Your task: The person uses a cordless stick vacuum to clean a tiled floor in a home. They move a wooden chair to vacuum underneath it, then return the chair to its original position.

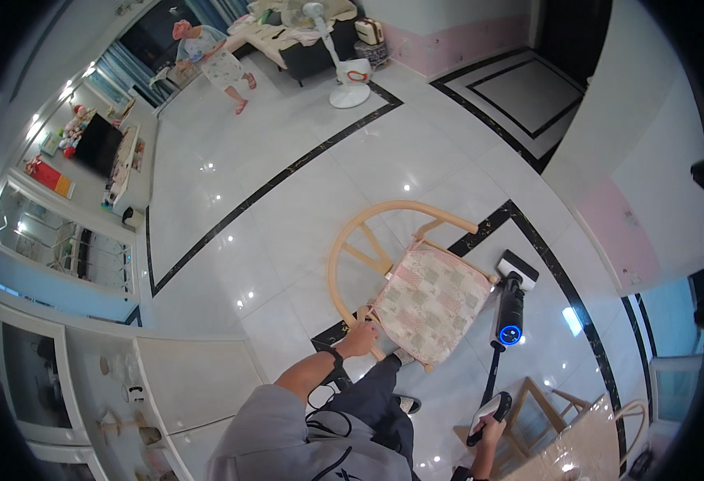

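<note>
My left hand [359,338] grips the curved arm of a pale wooden armchair [335,270]. On the chair's seat lies a patchwork cushion [433,303] with pink edging and ties. At the lower right my right hand [492,430] is closed around the handle of a cordless floor washer [510,306]. A blue ring glows on the washer's dark body. Its white and black floor head [517,270] rests on the tiles just right of the chair, close to one corner of the seat.
White glossy tiles [304,228] with black border strips surround the chair. A wooden table [586,439] with a clear cover and another chair [529,409] stand at the lower right. White cabinets [198,379] are on the left. Farther off are a person [210,57], a fan [350,90] and a sofa [310,57].
</note>
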`<state>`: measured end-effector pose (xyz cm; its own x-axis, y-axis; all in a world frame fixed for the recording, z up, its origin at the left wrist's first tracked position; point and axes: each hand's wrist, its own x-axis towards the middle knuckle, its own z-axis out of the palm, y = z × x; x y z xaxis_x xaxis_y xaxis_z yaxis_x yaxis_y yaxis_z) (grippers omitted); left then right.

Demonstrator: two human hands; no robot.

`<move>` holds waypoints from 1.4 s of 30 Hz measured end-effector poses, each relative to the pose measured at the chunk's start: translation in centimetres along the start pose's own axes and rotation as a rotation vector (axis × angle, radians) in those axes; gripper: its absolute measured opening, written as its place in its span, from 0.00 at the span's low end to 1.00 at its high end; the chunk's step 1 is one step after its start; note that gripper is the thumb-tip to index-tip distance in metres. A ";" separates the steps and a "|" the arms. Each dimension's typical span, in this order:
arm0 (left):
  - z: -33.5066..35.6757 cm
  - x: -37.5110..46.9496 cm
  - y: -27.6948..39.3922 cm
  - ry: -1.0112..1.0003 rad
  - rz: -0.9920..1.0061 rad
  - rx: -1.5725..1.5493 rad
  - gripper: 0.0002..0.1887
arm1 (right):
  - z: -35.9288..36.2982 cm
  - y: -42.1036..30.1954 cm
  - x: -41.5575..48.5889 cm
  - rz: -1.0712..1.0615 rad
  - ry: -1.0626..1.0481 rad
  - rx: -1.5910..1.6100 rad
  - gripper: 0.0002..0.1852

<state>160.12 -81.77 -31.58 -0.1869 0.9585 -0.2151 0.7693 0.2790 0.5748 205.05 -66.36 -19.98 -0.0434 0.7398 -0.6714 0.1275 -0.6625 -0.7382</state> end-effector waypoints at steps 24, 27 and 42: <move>-11.9 9.4 -19.0 0.128 -0.841 -0.840 0.29 | 1.1 7.7 -19.0 0.310 0.029 -0.404 0.09; -12.0 10.1 -18.1 0.096 -0.859 -0.777 0.28 | 1.8 11.3 -27.0 0.382 0.036 -0.394 0.12; -13.1 11.2 -13.8 0.072 -0.556 -0.492 0.28 | 25.1 29.9 -59.4 0.660 0.350 0.055 0.13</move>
<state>139.43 -74.09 -31.57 -0.5211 0.6651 -0.5349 0.1905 0.7015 0.6867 186.53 -133.07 -3.83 0.3444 0.1746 -0.9224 -0.0321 -0.9798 -0.1974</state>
